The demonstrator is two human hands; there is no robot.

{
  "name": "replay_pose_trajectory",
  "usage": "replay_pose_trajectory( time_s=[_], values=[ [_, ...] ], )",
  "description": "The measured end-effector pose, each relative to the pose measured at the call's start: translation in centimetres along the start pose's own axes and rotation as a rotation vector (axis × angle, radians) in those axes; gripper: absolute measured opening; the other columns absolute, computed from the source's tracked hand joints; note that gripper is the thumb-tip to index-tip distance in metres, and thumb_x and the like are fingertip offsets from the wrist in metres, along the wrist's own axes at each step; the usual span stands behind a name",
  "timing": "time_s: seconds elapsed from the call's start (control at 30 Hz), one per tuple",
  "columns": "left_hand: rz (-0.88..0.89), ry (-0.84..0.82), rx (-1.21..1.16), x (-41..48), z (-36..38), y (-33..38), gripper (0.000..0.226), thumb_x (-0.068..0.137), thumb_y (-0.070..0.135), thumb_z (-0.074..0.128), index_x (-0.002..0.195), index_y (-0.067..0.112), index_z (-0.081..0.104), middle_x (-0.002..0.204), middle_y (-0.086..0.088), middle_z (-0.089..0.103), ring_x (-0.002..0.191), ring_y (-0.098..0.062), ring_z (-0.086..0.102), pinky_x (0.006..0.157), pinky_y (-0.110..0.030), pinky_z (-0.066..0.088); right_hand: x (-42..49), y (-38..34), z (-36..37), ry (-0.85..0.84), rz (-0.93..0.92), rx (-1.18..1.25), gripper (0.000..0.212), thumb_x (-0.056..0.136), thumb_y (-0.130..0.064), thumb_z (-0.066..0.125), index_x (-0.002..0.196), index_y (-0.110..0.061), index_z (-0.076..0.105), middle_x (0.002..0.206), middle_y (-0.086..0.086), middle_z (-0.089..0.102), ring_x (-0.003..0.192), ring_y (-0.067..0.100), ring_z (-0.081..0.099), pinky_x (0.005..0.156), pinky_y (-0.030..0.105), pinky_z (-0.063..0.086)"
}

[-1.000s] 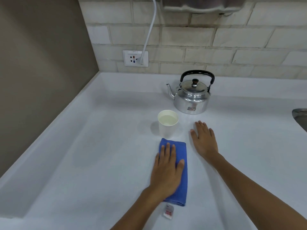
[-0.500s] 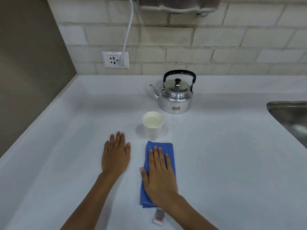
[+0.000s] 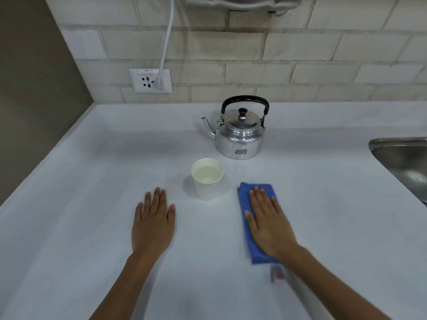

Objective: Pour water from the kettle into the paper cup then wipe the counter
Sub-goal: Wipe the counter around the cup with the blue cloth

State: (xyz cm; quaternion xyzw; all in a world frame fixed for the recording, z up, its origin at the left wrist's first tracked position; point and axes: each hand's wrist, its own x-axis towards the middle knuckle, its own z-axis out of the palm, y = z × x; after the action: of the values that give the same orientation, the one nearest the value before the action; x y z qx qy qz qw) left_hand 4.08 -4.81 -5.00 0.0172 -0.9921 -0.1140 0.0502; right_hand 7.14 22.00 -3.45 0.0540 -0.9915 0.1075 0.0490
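A white paper cup [image 3: 207, 181] holding water stands mid-counter. Behind it and to the right sits a shiny metal kettle [image 3: 240, 137] with a black handle, its spout pointing left. A folded blue cloth [image 3: 245, 204] lies to the right of the cup, with a white label at its near end. My right hand [image 3: 270, 225] presses flat on the cloth, palm down, and covers most of it. My left hand [image 3: 152, 222] rests flat and bare on the white counter [image 3: 92, 204], left of the cup.
A steel sink [image 3: 402, 158] is set into the counter at the right edge. A tiled wall runs along the back with a socket [image 3: 150, 80] and a white cable plugged in. A brown wall borders the counter's left side.
One second ago my left hand pressed the cloth in front of the cup. My right hand took it over and slid it to the cup's right. My left hand moved onto the bare counter.
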Motion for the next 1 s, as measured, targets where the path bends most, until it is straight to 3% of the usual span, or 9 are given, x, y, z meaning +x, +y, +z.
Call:
replay_pose_trajectory(
  time_s=[0.23, 0.43, 0.5, 0.67, 0.83, 1.0],
  values=[
    [0.005, -0.006, 0.022, -0.1, -0.2, 0.3, 0.055, 0.096, 0.037, 0.012, 0.144, 0.015, -0.003, 0.157, 0.001, -0.001, 0.143, -0.017, -0.004, 0.116, -0.034, 0.0, 7.2, 1.0, -0.2, -0.053, 0.122, -0.063, 0.055, 0.099, -0.032, 0.015, 0.144, -0.006, -0.002, 0.157, 0.01, -0.001, 0.144, 0.021, -0.003, 0.119, 0.037, -0.001],
    [0.011, 0.009, 0.027, 0.1, 0.0, 0.0, 0.056, 0.096, 0.037, 0.013, 0.144, 0.015, -0.004, 0.157, -0.001, 0.0, 0.143, -0.018, -0.003, 0.116, -0.035, 0.002, 1.4, 1.4, 0.9, -0.012, -0.089, -0.008, 0.053, 0.098, -0.039, 0.013, 0.139, -0.021, -0.015, 0.155, -0.003, -0.008, 0.14, 0.008, -0.015, 0.115, 0.028, -0.01],
    [0.009, 0.011, 0.019, 0.0, 0.0, 0.1, 0.055, 0.096, 0.037, 0.013, 0.145, 0.016, -0.002, 0.157, 0.0, 0.001, 0.143, -0.017, -0.002, 0.116, -0.035, 0.002, 1.0, 2.5, 0.7, -0.014, -0.059, -0.012, 0.053, 0.097, -0.04, 0.013, 0.138, -0.024, -0.017, 0.154, -0.006, -0.01, 0.139, 0.006, -0.016, 0.115, 0.029, -0.011],
    [-0.001, 0.02, 0.05, -0.1, -0.1, 0.4, 0.055, 0.096, 0.037, 0.012, 0.145, 0.015, -0.002, 0.157, -0.001, 0.001, 0.144, -0.019, -0.002, 0.116, -0.035, 0.001, 5.2, 2.6, 0.2, -0.028, 0.059, -0.061, 0.054, 0.098, -0.034, 0.014, 0.144, -0.014, -0.008, 0.157, 0.003, -0.006, 0.144, 0.017, -0.008, 0.117, 0.034, -0.006],
    [-0.005, 0.026, 0.06, -0.1, -0.1, 0.7, 0.056, 0.096, 0.036, 0.014, 0.145, 0.014, 0.0, 0.157, -0.002, 0.003, 0.144, -0.02, 0.0, 0.116, -0.036, 0.003, 8.7, 1.1, 0.5, -0.134, -0.221, 0.007, 0.051, 0.1, -0.032, 0.015, 0.144, -0.017, -0.006, 0.157, -0.001, -0.005, 0.142, 0.009, -0.01, 0.114, 0.026, -0.01],
    [0.002, 0.017, 0.059, -0.2, -0.4, 0.7, 0.055, 0.096, 0.037, 0.013, 0.145, 0.014, -0.001, 0.157, -0.002, 0.001, 0.144, -0.019, -0.002, 0.116, -0.035, 0.002, 11.4, -0.3, 0.0, -0.205, -0.405, -0.011, 0.05, 0.1, -0.029, 0.017, 0.145, -0.016, -0.002, 0.157, -0.002, -0.001, 0.143, 0.01, -0.007, 0.118, 0.028, -0.005]
  ],
)
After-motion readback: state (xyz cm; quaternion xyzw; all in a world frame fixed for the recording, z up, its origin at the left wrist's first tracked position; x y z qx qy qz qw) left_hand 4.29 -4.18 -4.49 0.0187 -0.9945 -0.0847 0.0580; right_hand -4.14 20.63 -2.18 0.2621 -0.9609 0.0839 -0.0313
